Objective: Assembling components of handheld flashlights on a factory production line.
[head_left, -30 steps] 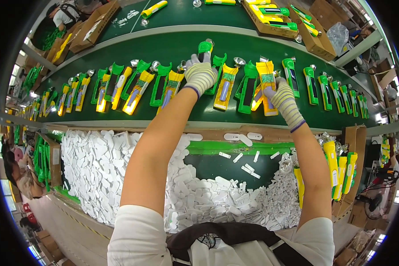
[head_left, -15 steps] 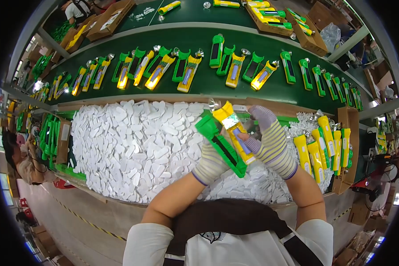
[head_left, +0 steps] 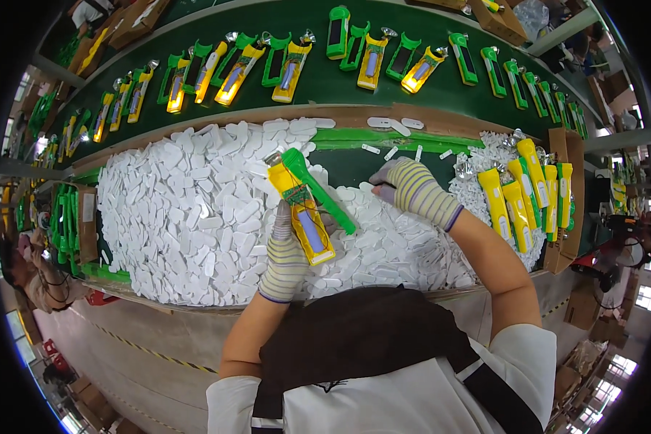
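Note:
My gloved left hand (head_left: pixel 285 264) grips an opened flashlight from below, over the heap of white pieces. Its yellow half (head_left: pixel 312 235) shows a green circuit board, wires and a lilac battery. The green half (head_left: pixel 318 189) lies slantwise against it, covering part of it. To the right, my gloved right hand (head_left: pixel 419 189) is apart from the flashlight, its fingers bent together at the edge of the pile. Whatever is between those fingertips, if anything, cannot be made out. Small white strips (head_left: pixel 391 152) lie on the green surface just beyond that hand.
A large heap of flat white oval pieces (head_left: pixel 188 210) fills the bench before me. Beyond it, opened flashlights (head_left: pixel 291 72) line a green belt (head_left: pixel 253 108). Several yellow flashlights (head_left: pixel 515 206) lie at right by a cardboard wall (head_left: pixel 564 195); green parts (head_left: pixel 66 220) stand at left.
My left hand has moved left with the flashlight, whose two halves have swung closer together. My right hand has let go of it and moved away toward the small white strips. The view has shifted.

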`<state>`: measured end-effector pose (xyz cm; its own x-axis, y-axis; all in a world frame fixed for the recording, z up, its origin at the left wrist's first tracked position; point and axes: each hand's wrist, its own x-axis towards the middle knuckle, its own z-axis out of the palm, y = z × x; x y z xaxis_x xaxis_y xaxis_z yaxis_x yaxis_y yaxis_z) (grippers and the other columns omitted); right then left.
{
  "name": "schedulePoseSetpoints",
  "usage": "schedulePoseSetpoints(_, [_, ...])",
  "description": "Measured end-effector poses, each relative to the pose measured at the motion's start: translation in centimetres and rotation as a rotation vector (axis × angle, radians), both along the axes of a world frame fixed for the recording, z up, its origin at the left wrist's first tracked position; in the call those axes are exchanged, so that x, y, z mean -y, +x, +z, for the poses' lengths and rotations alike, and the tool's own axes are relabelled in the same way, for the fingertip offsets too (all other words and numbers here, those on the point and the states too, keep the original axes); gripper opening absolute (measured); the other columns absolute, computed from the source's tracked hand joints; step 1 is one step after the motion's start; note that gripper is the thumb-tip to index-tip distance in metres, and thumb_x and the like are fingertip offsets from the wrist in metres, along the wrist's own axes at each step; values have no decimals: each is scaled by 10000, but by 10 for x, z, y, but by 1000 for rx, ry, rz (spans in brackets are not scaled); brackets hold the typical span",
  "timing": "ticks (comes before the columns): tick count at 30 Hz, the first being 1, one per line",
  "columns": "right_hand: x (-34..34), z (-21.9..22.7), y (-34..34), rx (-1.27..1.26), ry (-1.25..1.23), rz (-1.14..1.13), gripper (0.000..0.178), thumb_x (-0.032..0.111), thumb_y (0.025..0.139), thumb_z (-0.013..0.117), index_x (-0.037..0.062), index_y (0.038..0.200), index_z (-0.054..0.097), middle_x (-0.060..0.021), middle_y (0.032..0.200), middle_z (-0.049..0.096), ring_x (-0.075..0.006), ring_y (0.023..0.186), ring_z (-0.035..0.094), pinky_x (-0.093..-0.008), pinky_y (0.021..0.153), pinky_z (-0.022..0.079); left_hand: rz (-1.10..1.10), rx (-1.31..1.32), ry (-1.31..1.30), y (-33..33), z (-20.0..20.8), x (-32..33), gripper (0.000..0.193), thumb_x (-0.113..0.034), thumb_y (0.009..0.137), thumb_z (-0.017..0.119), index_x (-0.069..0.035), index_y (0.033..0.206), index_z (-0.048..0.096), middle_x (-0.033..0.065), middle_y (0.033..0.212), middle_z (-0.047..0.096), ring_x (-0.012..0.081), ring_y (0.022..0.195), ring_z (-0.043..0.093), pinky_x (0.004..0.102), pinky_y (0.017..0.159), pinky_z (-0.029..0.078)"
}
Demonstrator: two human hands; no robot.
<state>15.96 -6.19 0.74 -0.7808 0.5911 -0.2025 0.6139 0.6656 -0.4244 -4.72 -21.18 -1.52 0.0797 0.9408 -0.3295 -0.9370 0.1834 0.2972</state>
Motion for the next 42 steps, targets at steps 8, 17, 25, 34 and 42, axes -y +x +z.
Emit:
schedulePoseSetpoints(8, [14, 9, -10, -194, 85, -178, 161, 230, 776, 633, 100, 861, 674, -105, 767, 652, -305, 764, 617, -382, 690, 478, -64, -243, -56, 24, 26, -15, 498, -482, 795, 647, -116, 1099, 500, 36, 899, 561, 185, 729, 598, 336, 642, 524])
schedulePoseSetpoints(17, [47, 83, 8, -787, -327, -378, 483, 162, 823, 637, 111, 1281, 497, -41, 766, 611, -87, 673, 564, -225, 648, 465, -184, -779, 191, 63, 54, -30, 325, -132, 856, 588, -34, 1146, 480, 0, 844, 566, 80, 636, 529, 200, 580, 440])
schedulePoseSetpoints(25, [41, 109, 4, -346, -225, -234, 709, 167, 755, 631, 154, 1394, 326, -111, 720, 627, -202, 637, 611, -295, 634, 480, -67, -1273, 526, 82, 51, -43, 327, -29, 804, 545, -20, 1129, 508, 101, 939, 614, 188, 799, 599, 289, 698, 467])
schedulePoseSetpoints(34, [70, 48, 43, -780, 381, -332, 392, 115, 726, 743, 58, 991, 460, -92, 1024, 546, -147, 867, 579, -264, 724, 487, -228, -478, 157, 74, 48, -40, 450, -397, 833, 644, -80, 1115, 494, 55, 874, 571, 141, 752, 575, 264, 658, 501])
schedulePoseSetpoints(42, [107, 49, 36, -680, -137, -621, 450, 241, 768, 654, 53, 1149, 505, -174, 1010, 603, -286, 880, 623, -334, 778, 483, -109, -329, 45, 83, 33, -47, 562, -512, 813, 614, -86, 1154, 480, 39, 940, 563, 148, 814, 580, 275, 727, 509])
